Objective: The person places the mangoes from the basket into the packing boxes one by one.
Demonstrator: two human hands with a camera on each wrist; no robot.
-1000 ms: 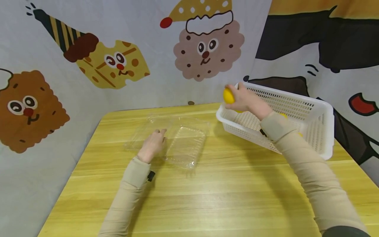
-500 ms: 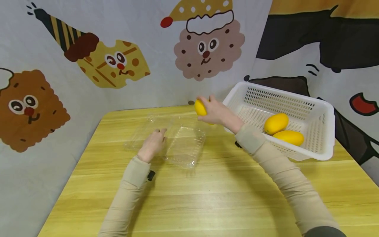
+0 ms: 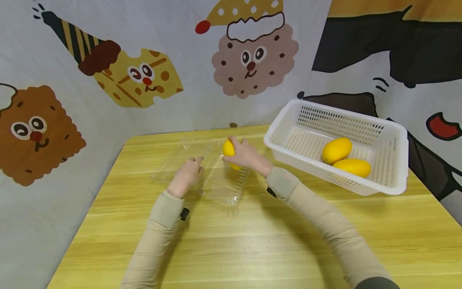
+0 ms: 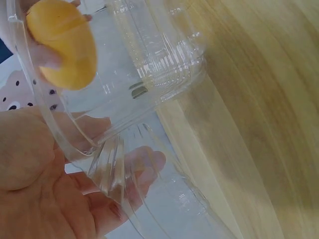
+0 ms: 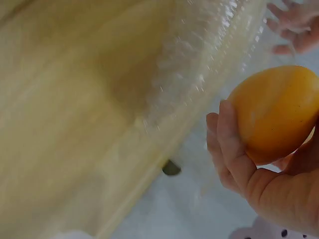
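Note:
A clear plastic clamshell container (image 3: 223, 192) lies opened out on the wooden table, its lid (image 3: 170, 162) to the left. My left hand (image 3: 187, 174) grips it near the fold between lid and base; in the left wrist view its fingers (image 4: 144, 167) show through the plastic. My right hand (image 3: 249, 155) holds a yellow mango (image 3: 229, 148) over the far part of the base. In the right wrist view the fingers curl round this mango (image 5: 276, 114). A white perforated basket (image 3: 288, 154) at the right holds two more mangoes, one (image 3: 337, 150) behind the other (image 3: 353, 167).
The wooden table (image 3: 252, 249) ends against a cloth backdrop (image 3: 162, 116) printed with cartoon food. The basket stands near the table's back right, its rim raised well above the surface.
My right hand has carried the mango from above the basket leftward and toward me, over the container's base. The left hand and the container have stayed put.

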